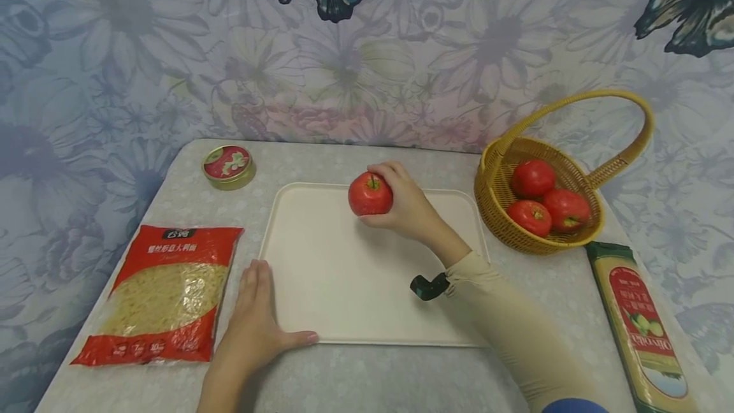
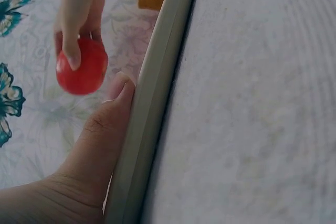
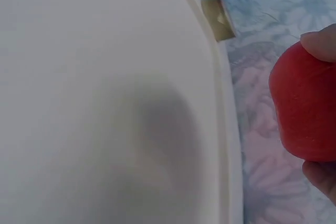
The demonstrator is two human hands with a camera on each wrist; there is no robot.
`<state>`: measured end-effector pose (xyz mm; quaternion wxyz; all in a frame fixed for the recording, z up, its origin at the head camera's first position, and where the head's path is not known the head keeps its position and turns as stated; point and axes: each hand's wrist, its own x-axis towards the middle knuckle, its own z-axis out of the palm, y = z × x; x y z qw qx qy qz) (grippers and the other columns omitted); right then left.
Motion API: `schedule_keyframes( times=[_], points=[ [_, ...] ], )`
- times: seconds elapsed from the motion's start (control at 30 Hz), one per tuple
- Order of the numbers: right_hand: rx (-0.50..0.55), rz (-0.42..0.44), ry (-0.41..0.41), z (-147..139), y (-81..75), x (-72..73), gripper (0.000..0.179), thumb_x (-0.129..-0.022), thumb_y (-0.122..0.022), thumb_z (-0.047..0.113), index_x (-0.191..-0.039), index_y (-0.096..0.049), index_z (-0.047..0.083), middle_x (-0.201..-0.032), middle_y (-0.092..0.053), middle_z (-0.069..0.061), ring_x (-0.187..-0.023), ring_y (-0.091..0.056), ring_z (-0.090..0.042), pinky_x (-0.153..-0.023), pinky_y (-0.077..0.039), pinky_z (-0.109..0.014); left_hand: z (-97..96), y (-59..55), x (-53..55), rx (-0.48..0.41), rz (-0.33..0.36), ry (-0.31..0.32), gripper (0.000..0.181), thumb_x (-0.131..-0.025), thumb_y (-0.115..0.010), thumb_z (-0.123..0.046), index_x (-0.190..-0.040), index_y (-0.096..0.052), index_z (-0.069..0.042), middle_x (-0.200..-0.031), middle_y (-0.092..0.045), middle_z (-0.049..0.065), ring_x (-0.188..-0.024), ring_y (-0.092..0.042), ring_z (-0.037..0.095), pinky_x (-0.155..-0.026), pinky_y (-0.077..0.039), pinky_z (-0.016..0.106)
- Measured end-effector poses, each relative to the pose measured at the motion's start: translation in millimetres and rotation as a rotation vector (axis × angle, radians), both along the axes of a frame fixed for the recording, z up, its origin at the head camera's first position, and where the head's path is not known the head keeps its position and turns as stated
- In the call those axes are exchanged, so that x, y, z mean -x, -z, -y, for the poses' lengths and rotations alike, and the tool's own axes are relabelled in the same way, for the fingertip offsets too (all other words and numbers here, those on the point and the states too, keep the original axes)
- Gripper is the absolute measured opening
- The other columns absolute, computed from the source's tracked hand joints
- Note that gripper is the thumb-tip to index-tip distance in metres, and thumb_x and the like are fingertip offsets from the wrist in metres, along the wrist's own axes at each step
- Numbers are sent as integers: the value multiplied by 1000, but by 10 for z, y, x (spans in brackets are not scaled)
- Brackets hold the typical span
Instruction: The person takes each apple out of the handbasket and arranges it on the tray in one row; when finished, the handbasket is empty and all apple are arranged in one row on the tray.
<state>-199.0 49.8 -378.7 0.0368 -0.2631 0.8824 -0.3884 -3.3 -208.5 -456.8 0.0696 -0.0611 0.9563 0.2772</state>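
Note:
My right hand [image 1: 410,209] grips a red apple [image 1: 369,193] over the far part of a cream-coloured tray [image 1: 327,273]. Thumb and fingers wrap the sides of the apple, whose stem end shows in the head view. In the right wrist view the apple [image 3: 302,108] is held off the tray, with a shadow on the tray surface. At the tray's near left corner, my left hand [image 1: 255,320] rests with its fingers extended along the left edge and the thumb along the front edge. The left wrist view shows that thumb [image 2: 102,129] against the tray's side [image 2: 147,108].
A yellow wicker basket [image 1: 518,241] with a tall handle holds three red apples at the back right. Near it lies a long Olivoila packet [image 1: 645,330]. To the left are a red pasta bag [image 1: 163,298] and, farther back, a round tin [image 1: 229,167].

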Motion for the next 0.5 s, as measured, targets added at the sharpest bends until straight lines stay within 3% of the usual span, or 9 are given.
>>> schedule_keyframes(
  times=[0.2,0.5],
  points=[
    [-45,32,-64,396,177,100,84,-72,-88,30,-144,-46,16,-142,-45,-3,-129,-49,-25,-103,-52,-45,22,-1,5,-41,10,-3,164,-46,-83,-78,-156,7,4,-163,4,31,-152,0,47,-118,-19,65],
    [-111,58,-166,916,333,122,85,-74,-86,30,-146,-44,14,-141,-45,-3,-127,-52,-23,-102,-53,-37,42,-13,18,-49,51,-22,164,-46,-84,-77,-156,8,3,-164,4,30,-152,-2,47,-119,-19,64]
  ],
)
